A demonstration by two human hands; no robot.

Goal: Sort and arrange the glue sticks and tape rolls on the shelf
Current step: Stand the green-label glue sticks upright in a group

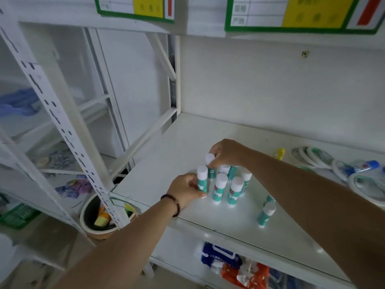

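Observation:
Several teal glue sticks with white caps stand upright in a cluster on the white shelf. My left hand grips the front-left glue stick of the cluster. My right hand reaches over from the right and pinches the cap of a rear glue stick. Two more glue sticks stand apart toward the front right. Clear tape rolls lie at the right end of the shelf, with a larger roll near the edge.
A yellow-capped item and a blue-and-white tube lie among the tape rolls. Packets sit on the shelf below. A round bin stands left of the perforated shelf post. Green-framed labels hang above.

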